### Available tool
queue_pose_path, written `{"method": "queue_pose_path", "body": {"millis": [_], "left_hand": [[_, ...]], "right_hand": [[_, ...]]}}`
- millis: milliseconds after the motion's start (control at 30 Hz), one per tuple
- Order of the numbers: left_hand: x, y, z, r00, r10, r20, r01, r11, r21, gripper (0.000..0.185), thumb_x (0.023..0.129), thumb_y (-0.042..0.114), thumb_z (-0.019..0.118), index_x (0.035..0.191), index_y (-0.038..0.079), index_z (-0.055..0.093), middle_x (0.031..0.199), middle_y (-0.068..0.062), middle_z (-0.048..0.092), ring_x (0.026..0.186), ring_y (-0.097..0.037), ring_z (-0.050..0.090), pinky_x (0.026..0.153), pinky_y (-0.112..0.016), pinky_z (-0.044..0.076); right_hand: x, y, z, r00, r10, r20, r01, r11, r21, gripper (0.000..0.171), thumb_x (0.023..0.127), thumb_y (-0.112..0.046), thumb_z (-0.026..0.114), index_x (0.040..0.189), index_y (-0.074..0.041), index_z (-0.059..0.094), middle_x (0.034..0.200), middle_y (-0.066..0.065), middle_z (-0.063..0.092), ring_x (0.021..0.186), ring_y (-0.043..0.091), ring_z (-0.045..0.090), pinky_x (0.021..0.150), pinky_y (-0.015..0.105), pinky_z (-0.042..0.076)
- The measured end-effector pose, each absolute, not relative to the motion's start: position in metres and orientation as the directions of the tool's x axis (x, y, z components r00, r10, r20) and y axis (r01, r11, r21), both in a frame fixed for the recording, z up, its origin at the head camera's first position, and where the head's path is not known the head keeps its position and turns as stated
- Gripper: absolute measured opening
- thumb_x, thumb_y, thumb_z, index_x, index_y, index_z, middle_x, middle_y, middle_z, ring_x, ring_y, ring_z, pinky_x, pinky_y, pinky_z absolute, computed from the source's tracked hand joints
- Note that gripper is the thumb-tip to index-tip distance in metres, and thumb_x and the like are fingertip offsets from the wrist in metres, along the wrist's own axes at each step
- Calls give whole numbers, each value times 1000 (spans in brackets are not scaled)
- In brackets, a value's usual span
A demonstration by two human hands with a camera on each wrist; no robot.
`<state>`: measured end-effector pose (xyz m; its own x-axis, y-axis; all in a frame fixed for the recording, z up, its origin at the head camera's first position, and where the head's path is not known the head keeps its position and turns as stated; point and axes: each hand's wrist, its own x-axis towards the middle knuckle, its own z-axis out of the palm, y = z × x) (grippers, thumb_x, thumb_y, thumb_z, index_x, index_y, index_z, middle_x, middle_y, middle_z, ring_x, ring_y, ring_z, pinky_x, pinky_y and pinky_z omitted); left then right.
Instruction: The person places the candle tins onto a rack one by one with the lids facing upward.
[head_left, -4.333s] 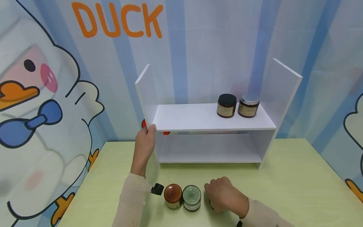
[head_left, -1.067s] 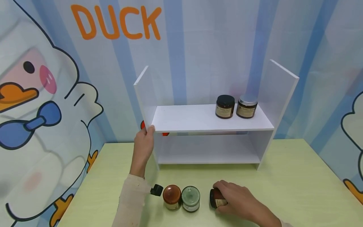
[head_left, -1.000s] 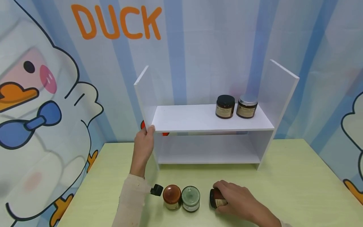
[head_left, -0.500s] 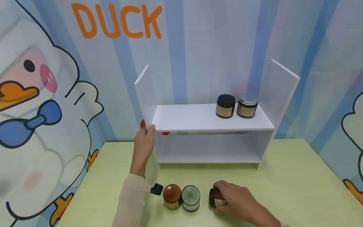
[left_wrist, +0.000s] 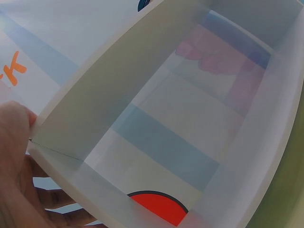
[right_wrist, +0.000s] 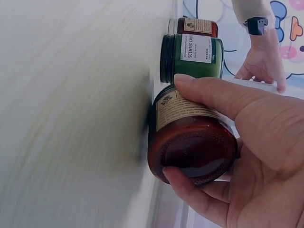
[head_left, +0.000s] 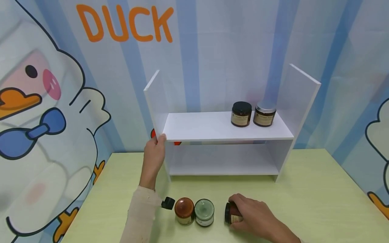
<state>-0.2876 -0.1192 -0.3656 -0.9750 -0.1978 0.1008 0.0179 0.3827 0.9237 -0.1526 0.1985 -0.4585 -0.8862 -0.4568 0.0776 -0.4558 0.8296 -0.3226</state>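
- Right hand (head_left: 256,216) has shifted rightward since earlier, gripping the brown jar (head_left: 234,212) round body and base, lid (head_left: 227,213) free.
- Jar tilts sideways at the desk (head_left: 319,199), lid leftward (contact unclear).
- Left hand (head_left: 154,155) pinches the shelf (head_left: 197,125) edge, probably steadying it.

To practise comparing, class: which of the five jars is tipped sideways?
The brown jar in the right grip: its black lid faces left in the head view, while the other four stand untilted.

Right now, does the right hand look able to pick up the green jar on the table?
Probably not yet: the right hand is gripping a brown jar, which is between it and the green jar. It would likely have to release that first.
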Motion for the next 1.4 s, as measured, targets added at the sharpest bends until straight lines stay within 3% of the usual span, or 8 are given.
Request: {"method": "queue_pose_path", "body": {"millis": [333,667,967,1400], "left_hand": [[-288,-119,-367,-974,-202,102,18,383,924,58,104,48,39,136,3,57,136,-14,59,110,-32,53,97,-54,43],[-287,-120,-366,-975,-195,106,23,383,923,57,104,48,38,134,3,58,133,-14,60,104,-31,51,89,-48,41],[-287,-119,-366,-976,-198,94,14,373,928,57,105,48,38,135,4,57,133,-12,59,106,-31,51,90,-49,41],[-287,-119,-366,-973,-192,125,41,391,919,56,105,47,38,134,3,59,129,-14,61,100,-31,50,84,-46,39]], "right_hand": [[-153,195,-460,-893,-446,67,-444,842,-307,65,71,-40,89,124,-14,62,110,-8,58,80,9,60,62,37,48],[-156,194,-457,-908,-418,9,-393,846,-359,69,72,-38,88,130,-11,61,116,-2,54,86,17,62,60,43,49],[-154,195,-459,-910,-405,90,-407,828,-387,62,71,-35,87,123,-16,60,112,-9,53,85,7,58,60,35,49],[-154,199,-461,-924,-377,59,-343,755,-559,60,75,-34,86,123,-18,54,111,-8,57,88,9,59,66,32,48]]}}
